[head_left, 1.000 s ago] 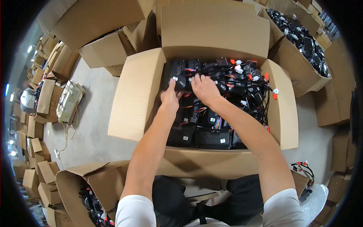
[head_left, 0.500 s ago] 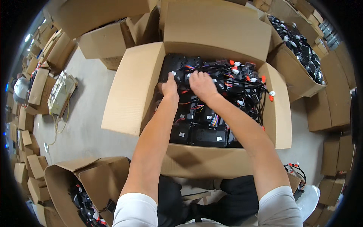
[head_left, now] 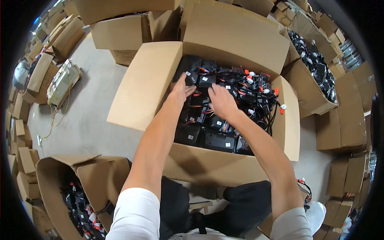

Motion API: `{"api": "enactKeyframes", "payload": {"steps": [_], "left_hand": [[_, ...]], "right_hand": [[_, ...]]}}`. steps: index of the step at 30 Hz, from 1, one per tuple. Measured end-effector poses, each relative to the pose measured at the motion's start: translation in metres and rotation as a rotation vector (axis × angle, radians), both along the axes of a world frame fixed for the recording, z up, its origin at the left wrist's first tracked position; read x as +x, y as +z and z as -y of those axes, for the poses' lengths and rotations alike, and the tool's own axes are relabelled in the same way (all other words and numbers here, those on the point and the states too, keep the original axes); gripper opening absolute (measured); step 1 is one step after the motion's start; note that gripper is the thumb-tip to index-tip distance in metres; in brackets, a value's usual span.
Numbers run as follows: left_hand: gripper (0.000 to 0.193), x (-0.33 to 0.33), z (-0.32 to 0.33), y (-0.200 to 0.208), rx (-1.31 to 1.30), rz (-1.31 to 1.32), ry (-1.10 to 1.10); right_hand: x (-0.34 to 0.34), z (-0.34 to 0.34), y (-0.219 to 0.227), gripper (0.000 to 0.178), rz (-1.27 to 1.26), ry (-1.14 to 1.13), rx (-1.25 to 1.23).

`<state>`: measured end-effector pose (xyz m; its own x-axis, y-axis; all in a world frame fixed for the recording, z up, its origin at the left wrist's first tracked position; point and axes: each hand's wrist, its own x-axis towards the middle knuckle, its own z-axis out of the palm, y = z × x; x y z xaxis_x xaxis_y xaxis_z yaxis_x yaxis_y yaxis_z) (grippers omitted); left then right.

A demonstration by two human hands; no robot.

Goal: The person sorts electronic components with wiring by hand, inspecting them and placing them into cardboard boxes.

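Note:
A large cardboard box in front of me holds several black plastic modules with wire leads. At its far left corner my left hand has its thumb on a black module with a small white label, its fingers at the near edge. Beside it sits a smaller black module, also labelled. My right hand is just nearer than that one, fingers bent and slightly apart, with nothing visible in them. Black cables with white and orange connectors lie heaped on the right. A flat black module lies along the near side.
The left flap and back flap stand folded outward. An open box of modules is at lower left, another full box at upper right. A pale machine with a yellow cord stands on the floor at left.
My right hand has drawn back from the far modules toward me. The thumb of my left hand stays on the far left module, and its fingers now show. The whole view has shifted slightly.

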<state>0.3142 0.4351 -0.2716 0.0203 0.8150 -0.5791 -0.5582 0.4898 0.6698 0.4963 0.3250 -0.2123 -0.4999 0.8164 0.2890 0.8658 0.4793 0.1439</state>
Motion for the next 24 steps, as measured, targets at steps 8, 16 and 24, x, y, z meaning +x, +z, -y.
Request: {"api": "enactKeyframes", "payload": {"steps": [8, 16, 24], "left_hand": [[0.042, -0.015, 0.094, 0.123, 0.201, -0.361, -0.3], [0.035, -0.193, 0.312, 0.286, 1.102, -1.051, -0.48], [0.041, -0.551, 0.51, 0.191, 0.006, -1.682, 0.335]], "right_hand": [[-0.049, 0.098, 0.058, 0.037, -0.095, 0.101, -0.677], [-0.05, 0.146, 0.066, 0.038, -0.291, 0.143, -0.784], [-0.05, 0.159, 0.083, 0.038, -0.263, 0.123, -0.901]]}}
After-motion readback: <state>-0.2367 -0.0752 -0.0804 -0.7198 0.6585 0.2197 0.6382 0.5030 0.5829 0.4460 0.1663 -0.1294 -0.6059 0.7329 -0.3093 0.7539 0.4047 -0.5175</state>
